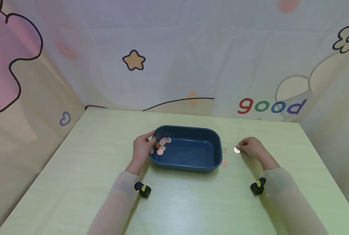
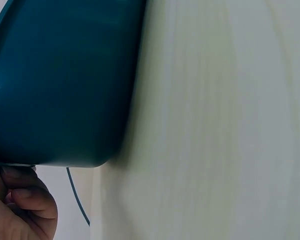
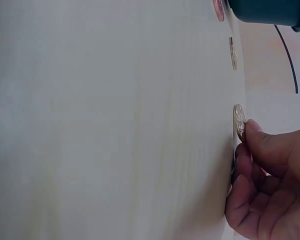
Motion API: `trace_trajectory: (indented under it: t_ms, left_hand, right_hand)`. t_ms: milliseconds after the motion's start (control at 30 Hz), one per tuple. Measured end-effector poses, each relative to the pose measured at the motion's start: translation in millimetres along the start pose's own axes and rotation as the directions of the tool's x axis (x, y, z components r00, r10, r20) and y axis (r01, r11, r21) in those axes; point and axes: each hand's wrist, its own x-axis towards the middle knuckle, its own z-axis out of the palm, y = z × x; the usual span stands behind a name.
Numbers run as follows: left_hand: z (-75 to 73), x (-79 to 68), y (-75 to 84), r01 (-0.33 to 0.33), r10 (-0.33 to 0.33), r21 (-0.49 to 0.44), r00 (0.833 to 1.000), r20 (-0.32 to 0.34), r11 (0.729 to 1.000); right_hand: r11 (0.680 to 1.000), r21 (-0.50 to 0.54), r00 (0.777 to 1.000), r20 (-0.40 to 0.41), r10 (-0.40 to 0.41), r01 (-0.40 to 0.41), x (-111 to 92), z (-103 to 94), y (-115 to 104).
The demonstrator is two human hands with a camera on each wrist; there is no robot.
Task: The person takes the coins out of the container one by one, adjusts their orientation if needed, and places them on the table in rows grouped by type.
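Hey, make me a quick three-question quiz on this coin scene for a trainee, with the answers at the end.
1. True or false: every visible coin is inside the blue tray.
2. What does the right hand pinch?
A) a spoon
B) a coin
C) a pencil
3. Fill in, as the head view shows it: the left hand is at the tray's ___ end.

Key:
1. False; loose coins lie on the table.
2. B.
3. Left.

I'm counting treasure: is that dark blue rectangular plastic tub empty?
No, the tub isn't empty: shiny pinkish and golden round coins lie inside its left end.
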Motion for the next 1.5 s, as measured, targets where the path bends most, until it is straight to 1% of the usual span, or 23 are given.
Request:
trace_trajectory:
  t_ms: [100,267,567,833,1167,1367,1500]
  left_hand:
    - [0.6,-0.2,-0.4,-0.003,0.003,0.002,1.0,-0.001,1.0]
    - [0.6,-0.7,-0.6,-0.01,0.01,0.003,1.0,0.001,1.0]
    - [1.7,-0.1,0.3,0.003,-0.003,0.005,1.0,0.002,1.0]
    - [2.6,0.8,-1.3,0.029,-0.029,0.009,0.999,0.015,1.0]
    - [1.8,1.2,0.1,0.033,-0.033,0.004,0.999,0.021,0.999]
    - [1.9,0.9,-1.1,0.047,-0.047,0.003,0.999,0.022,0.999]
    - [1.9,1.6,-2.3,0.034,-0.034,0.003,0.999,0.017,0.999]
  right_hand:
    - [1.0,-0.028,1.0,-0.004,0.015,-0.015,1.6,0.2,0.6]
    - [0.998,-0.033,0.999,0.01,0.052,-0.051,5.1,1.1,0.9]
    - [0.998,-0.061,0.999,0.018,0.029,-0.028,7.1,0.2,1.9]
    - [0.997,-0.081,1.0,0.003,-0.012,0.013,7.6,1.5,3.5]
    - [0.996,-0.087,1.0,0.002,0.025,-0.024,8.4,4.2,0.7]
    - [0.998,-0.067,1.0,0.017,0.02,-0.019,6.9,4.3,1.7]
    - [1.0,0.004,0.999,0.041,0.025,-0.025,4.8,-0.9,2.9]
